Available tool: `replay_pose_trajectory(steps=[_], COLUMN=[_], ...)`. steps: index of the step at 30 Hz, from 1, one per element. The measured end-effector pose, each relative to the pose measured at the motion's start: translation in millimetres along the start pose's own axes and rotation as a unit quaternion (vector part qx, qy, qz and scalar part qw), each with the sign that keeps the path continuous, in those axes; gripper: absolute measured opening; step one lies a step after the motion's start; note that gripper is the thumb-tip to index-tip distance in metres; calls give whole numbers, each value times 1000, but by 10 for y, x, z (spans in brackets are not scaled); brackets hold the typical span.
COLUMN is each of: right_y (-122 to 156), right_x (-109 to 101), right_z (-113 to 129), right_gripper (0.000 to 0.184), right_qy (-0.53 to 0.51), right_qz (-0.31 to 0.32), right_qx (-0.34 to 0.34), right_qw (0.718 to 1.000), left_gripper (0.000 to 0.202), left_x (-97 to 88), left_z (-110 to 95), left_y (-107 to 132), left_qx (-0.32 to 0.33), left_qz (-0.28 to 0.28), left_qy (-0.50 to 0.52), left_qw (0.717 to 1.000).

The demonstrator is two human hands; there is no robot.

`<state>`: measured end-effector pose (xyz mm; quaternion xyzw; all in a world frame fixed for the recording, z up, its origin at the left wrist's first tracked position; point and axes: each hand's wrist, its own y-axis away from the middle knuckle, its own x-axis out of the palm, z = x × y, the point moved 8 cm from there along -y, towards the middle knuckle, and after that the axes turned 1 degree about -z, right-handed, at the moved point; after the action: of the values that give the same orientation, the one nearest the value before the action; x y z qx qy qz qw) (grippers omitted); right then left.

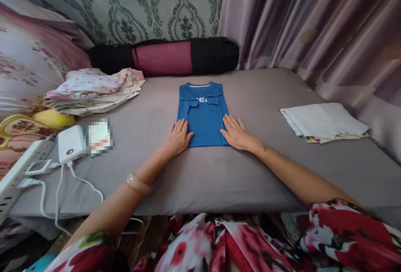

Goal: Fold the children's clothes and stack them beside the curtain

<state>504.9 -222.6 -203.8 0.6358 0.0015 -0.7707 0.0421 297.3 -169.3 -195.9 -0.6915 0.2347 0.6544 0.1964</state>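
Blue shirt (203, 113) lies folded lengthwise mid-bed, collar toward the bolster (164, 57), sleeves tucked across the chest. Left hand (178, 137) flat, fingers spread, pressing the shirt's near left corner; right hand (235, 132) likewise flat and spread on the near right edge (neither pinches anything). Bed (250, 167) is bare grey all round the shirt. Well apart: clothes pile (94, 90) far left, white cloth (322, 121) right, charger (71, 143) w/ cables near the left edge.

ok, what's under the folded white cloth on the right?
Under the white cloth, a colourful printed edge peeks out at its near side, lying on the grey mattress. The rest is covered.
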Motion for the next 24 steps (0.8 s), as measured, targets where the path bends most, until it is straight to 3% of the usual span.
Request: replay_pose_trajectory(steps=[7, 12, 17, 24], right_y=[438, 675, 763, 728], right_x=[-47, -123, -208, -298], right_z=[324, 503, 509, 408], right_gripper=[72, 61, 44, 37], right_qy=[13, 33, 20, 0], right_qz=[-22, -44, -82, -105], right_qx=[-53, -100, -149, -218], right_qw=[998, 993, 985, 970], left_gripper=[68, 62, 44, 30], left_x=[-75, -171, -272, -280], left_z=[-229, -305, -236, -196], left_y=[300, 476, 521, 553], left_qx=[39, 89, 114, 208], left_qz=[-26, -35, -29, 28], left_qy=[-18, 6, 32, 31], left_qw=[999, 995, 992, 977])
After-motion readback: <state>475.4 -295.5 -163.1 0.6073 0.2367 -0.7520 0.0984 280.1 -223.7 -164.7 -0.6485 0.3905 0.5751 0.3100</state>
